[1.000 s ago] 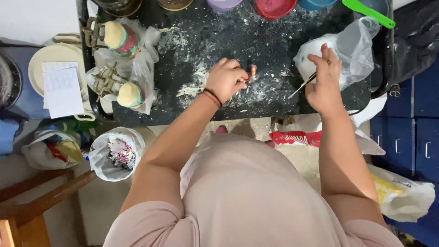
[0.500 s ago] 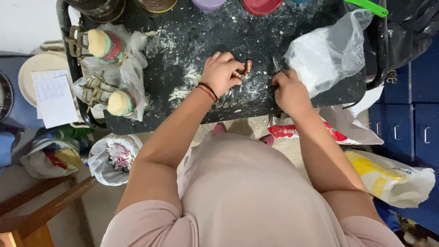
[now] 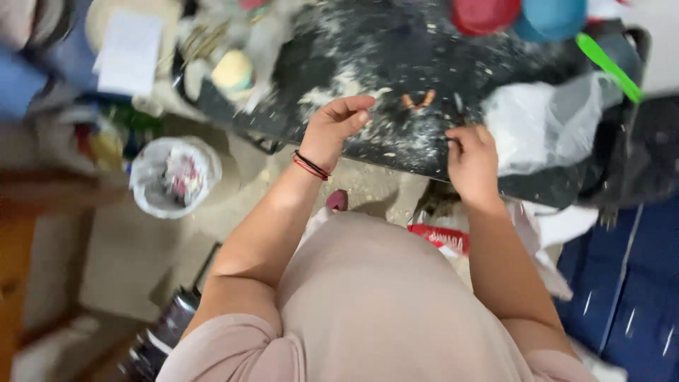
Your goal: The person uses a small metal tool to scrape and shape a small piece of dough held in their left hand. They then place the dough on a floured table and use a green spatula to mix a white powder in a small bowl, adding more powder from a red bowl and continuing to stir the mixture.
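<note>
A red bowl (image 3: 485,14) and a blue bowl (image 3: 555,18) sit at the far edge of the flour-dusted black desk (image 3: 396,49), with a green utensil (image 3: 608,67) to their right. Below the desk's left edge stands a bin lined with a white bag (image 3: 175,175). A sheet of paper (image 3: 129,51) lies far left.

A small curved brown piece of dough (image 3: 419,100) lies on the black flour-dusted worktop (image 3: 396,49), between the left hand (image 3: 338,127) and the right hand (image 3: 472,159). A crumpled clear plastic bag (image 3: 548,124) sits just right of the right hand. A red round bowl (image 3: 484,14) and a blue round bowl (image 3: 552,18) stand at the far edge. A white plastic-lined bucket (image 3: 175,175) stands on the floor, left of the worktop.
</note>
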